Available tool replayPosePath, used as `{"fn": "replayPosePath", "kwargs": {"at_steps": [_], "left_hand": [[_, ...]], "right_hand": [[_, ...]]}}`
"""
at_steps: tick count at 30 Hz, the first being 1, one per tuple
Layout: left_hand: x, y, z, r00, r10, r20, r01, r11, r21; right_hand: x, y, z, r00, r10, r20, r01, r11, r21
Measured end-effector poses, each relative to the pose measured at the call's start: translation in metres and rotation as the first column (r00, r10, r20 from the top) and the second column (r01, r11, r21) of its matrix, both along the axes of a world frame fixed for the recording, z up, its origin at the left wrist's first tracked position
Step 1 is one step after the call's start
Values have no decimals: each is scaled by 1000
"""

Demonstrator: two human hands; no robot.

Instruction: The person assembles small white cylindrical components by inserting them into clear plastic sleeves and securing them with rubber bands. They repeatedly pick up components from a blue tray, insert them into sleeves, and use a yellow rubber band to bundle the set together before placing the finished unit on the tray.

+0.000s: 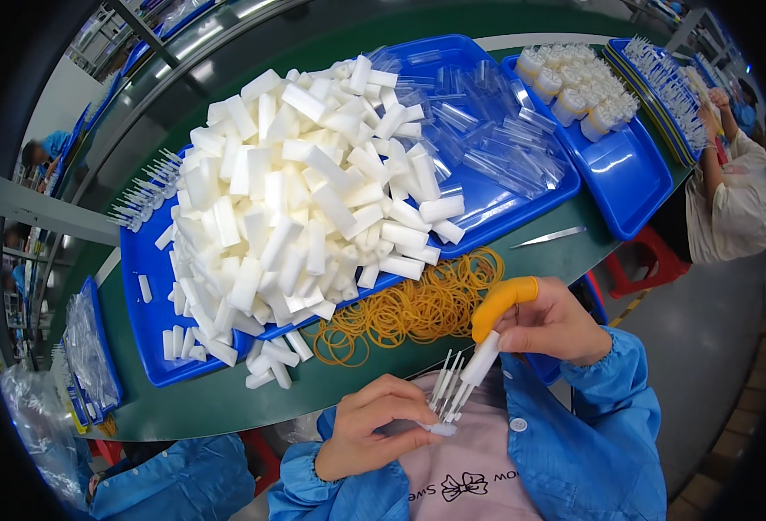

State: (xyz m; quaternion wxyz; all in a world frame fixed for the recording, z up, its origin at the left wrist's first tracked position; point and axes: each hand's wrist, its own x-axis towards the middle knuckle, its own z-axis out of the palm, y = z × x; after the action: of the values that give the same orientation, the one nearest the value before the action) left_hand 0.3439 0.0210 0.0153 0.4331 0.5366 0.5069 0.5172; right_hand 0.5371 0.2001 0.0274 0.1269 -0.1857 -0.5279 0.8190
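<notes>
My left hand pinches the base of a white plastic part with several thin prongs sticking up from it. Above it, my right hand, with a yellow finger cot on its index finger, grips a white foam stick. The lower end of that stick meets one of the prongs; how far the prong reaches inside is hidden. Just beyond my hands lies a heap of yellow-brown rubber bands. A large pile of white foam sticks fills much of a blue tray farther left.
Clear plastic tubes lie in a blue tray. Banded white bundles sit in another tray. Tweezers rest on the green table. Pronged white parts stand at left. A co-worker sits at right.
</notes>
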Motion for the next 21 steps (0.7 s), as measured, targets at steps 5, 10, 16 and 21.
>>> {"fn": "replayPosePath", "kwargs": {"at_steps": [5, 10, 16, 21], "left_hand": [[2, -2, -6, 999, 25, 43, -26, 999, 39], [3, -3, -6, 995, 87, 55, -90, 994, 60], [5, -9, -7, 974, 204, 99, -214, 972, 97], [1, -3, -4, 948, 196, 252, -202, 979, -3]], "right_hand": [[-4, -6, -5, 996, 67, -58, -43, 938, 343], [-8, -26, -9, 995, 37, -91, -10, 959, 283], [-17, -33, -12, 995, 41, -87, -19, 970, 242], [-27, -17, -10, 988, 30, -151, -10, 991, 134]]}}
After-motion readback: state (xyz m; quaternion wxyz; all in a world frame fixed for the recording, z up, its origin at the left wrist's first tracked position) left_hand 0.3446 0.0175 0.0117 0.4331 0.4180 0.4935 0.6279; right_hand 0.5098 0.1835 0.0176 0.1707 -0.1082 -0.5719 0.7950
